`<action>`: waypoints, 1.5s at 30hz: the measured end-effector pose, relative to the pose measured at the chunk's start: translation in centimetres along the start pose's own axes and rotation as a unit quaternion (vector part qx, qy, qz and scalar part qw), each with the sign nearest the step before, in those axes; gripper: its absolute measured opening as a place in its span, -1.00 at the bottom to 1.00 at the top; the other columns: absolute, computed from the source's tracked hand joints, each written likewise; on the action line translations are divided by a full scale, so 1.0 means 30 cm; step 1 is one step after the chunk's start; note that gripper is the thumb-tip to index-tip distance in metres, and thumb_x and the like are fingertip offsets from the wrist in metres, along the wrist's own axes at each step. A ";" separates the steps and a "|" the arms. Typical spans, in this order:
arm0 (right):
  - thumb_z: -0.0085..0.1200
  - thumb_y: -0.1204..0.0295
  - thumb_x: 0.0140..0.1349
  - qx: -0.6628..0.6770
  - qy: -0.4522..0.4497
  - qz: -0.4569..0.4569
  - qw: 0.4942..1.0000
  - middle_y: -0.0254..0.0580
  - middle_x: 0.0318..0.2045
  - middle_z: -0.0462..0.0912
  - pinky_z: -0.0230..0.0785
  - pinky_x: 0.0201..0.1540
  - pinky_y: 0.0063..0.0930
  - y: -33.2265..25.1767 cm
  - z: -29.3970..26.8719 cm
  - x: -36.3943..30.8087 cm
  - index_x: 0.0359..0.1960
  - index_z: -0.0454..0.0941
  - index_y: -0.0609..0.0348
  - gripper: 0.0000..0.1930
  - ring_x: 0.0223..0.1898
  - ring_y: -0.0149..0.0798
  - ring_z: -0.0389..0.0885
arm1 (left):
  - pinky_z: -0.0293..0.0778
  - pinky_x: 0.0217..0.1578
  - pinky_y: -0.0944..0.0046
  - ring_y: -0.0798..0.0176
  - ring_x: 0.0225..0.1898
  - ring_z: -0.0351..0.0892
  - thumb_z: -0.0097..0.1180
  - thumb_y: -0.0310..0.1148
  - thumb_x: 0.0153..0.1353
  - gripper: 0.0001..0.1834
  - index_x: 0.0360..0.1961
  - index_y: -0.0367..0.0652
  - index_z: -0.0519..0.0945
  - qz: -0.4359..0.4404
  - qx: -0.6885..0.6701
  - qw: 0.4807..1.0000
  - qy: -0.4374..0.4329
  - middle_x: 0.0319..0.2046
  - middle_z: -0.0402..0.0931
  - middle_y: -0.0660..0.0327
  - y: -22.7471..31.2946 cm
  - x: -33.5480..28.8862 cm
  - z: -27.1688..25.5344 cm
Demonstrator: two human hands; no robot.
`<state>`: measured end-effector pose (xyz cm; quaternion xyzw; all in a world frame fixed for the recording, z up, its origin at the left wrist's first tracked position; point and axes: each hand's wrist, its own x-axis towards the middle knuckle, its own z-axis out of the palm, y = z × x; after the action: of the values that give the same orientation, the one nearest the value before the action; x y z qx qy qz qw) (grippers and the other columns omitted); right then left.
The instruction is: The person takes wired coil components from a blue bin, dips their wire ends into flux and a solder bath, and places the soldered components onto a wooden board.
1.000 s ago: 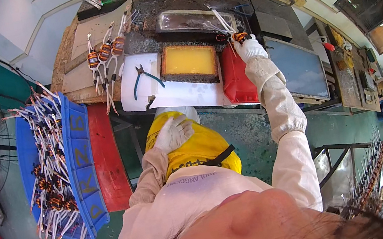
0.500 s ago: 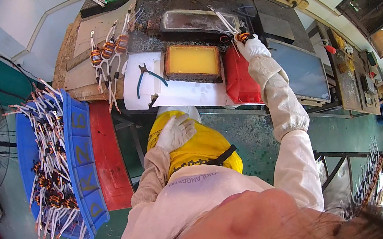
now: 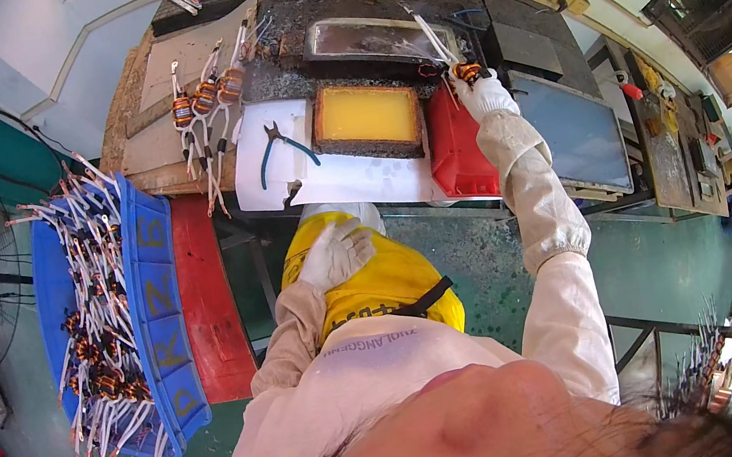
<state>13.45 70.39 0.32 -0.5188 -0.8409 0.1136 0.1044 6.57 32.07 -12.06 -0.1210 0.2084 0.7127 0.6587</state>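
White-gloved right hand [image 3: 487,95], between one and two o'clock, clamps an orange-and-black wire-wound coil [image 3: 467,72]; white-gloved left hand [image 3: 337,254], loosely uncurled, rests on yellow cloth [image 3: 385,281].

Right of centre near the top of the frame, the right hand [image 3: 486,96] was gloved in white, its sleeve cover [image 3: 518,154] beige, and the coil [image 3: 467,72] showed orange banded with black, with white leads [image 3: 435,38]. At the centre, the left hand [image 3: 338,254], also white-gloved, stood out against yellow cloth [image 3: 384,276] with dark markings. Toward the top, a brown-rimmed block [image 3: 367,116] was yellow inside, the tray [image 3: 461,150] to its right plain red, the pliers [image 3: 307,151] teal-handled, the sheet [image 3: 358,178] white. At left, the crate [image 3: 159,273] was blue with olive-yellow markings, beside a red board [image 3: 209,303].
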 end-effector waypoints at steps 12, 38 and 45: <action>0.12 -0.03 0.10 0.159 0.080 0.009 0.984 0.01 -0.28 0.64 0.44 -0.22 -0.13 0.020 0.024 -0.172 0.03 0.32 0.05 -0.43 -0.26 0.11 0.62 | 0.47 0.00 0.09 0.10 -0.13 0.45 -0.19 0.00 0.35 -0.46 0.14 -0.22 0.32 0.000 -0.006 1.000 0.000 -0.05 0.38 -0.01 0.000 -0.001 0.011; 0.16 0.19 0.17 0.237 0.169 -0.174 0.941 0.12 -0.18 0.60 0.48 -0.13 -0.26 0.051 0.077 -0.130 -0.03 0.41 0.34 -0.52 -0.15 -0.01 0.61 | 0.38 0.10 0.01 0.00 0.03 0.40 -0.17 -0.04 0.34 -0.44 0.19 -0.25 0.23 -0.011 0.055 0.996 0.065 0.04 0.32 -0.09 0.025 0.134 -0.134; 0.18 0.10 0.14 0.241 0.144 -0.166 0.946 0.12 -0.18 0.60 0.48 -0.15 -0.26 0.055 0.065 -0.121 -0.02 0.42 0.32 -0.45 -0.17 0.00 0.61 | 0.39 0.03 0.03 0.02 -0.02 0.42 -0.14 -0.06 0.32 -0.42 0.19 -0.31 0.24 -0.010 0.061 0.995 0.073 0.03 0.33 -0.10 0.026 0.114 -0.130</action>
<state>15.88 67.69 -2.25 -0.3425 -0.8386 0.2178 0.3632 5.04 33.29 -16.93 -0.1345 0.2982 0.6809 0.6553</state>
